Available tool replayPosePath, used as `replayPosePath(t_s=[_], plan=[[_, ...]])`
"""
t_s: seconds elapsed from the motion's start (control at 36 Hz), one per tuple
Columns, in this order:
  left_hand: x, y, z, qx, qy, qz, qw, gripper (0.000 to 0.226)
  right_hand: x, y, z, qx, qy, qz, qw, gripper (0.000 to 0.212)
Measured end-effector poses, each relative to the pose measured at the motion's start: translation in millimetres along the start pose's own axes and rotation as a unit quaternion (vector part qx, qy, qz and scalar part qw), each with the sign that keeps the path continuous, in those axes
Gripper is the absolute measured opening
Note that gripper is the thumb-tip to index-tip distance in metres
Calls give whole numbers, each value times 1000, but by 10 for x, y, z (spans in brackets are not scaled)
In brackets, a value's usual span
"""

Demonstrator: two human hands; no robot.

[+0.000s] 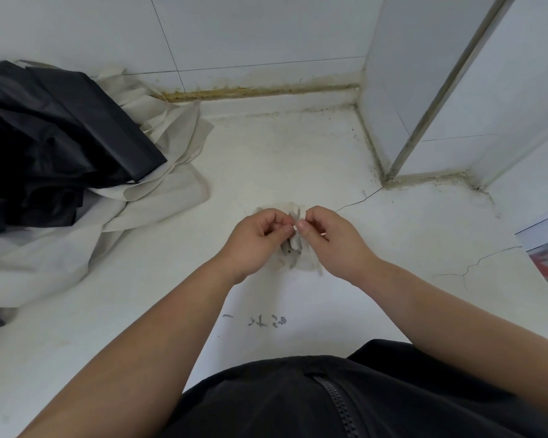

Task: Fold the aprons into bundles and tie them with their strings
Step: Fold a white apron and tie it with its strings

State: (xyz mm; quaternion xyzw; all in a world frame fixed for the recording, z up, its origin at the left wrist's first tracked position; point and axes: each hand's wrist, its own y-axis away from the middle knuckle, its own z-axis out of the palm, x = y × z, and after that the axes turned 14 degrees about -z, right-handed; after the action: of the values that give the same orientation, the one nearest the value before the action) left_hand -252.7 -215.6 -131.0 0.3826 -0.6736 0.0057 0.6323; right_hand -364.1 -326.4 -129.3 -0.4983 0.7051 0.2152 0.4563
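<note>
Pinching the string [295,228] between thumb and forefinger on each side, we are working over a small beige bundle [293,248] that is lying on the white tabletop [298,153] directly under our hands. Our left hand [260,238] is curled closed on one end of the string and our right hand [326,238] is curled closed on the other, fingertips nearly touching above the bundle. We are judging this to be the knotting step. To do it well, we should be keeping both ends taut and low against the cloth, drawing outward evenly so the folds are not springing loose, and keeping the bundle pressed to the tabletop while the knot is seating.

Room for pulling is uneven. Left of our left hand, a pile of beige aprons [159,191] with black aprons [54,131] heaped on top is spreading well across the tabletop, though clear of the bundle. Beyond both hands the tiled wall [250,33] is standing well away. Beyond and right of our right hand, a tiled pillar [424,90] is jutting in, leaving bare tabletop beside the hand for the outward pull.
</note>
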Motion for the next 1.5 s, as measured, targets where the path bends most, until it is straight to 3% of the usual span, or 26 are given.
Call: replayPosePath(t_s=[0.14,0.39,0.47,0.53,0.64,0.69,0.78,0.89,1.0,1.14,1.28,1.5], plan=[[20,3,18,-15,22,2,1000,12,-37,-12,-4,-19,-16,10,1000,30],[-23,14,7,-21,44,-8,999,7,-84,-80,57,51,-102,123,986,18],[-33,1,0,-2,49,-18,999,19,-80,-102,17,81,-144,164,972,14],[-25,-5,18,6,47,-17,999,20,-80,-100,1,63,-97,149,982,16],[-1,-4,43,21,45,-8,999,18,-121,-67,-39,-59,104,34,992,36],[-6,-11,28,25,54,-6,998,18,-156,-69,-56,-98,131,9,987,27],[-5,-11,25,21,58,-4,998,19,-147,-69,-57,-112,175,-5,978,25],[-20,8,52,23,68,1,997,17,-94,-52,-11,-61,189,0,980,28],[-68,14,92,65,75,3,995,20,-102,-38,34,-24,87,46,995,26],[-118,13,88,149,60,0,987,15,-134,-95,-19,-69,-68,149,984,13],[-98,40,114,141,-8,41,989,14,-174,-155,-38,-65,-141,202,967,27],[-123,68,118,139,-41,53,988,19,-177,-201,-59,-71,-209,260,940,30]])
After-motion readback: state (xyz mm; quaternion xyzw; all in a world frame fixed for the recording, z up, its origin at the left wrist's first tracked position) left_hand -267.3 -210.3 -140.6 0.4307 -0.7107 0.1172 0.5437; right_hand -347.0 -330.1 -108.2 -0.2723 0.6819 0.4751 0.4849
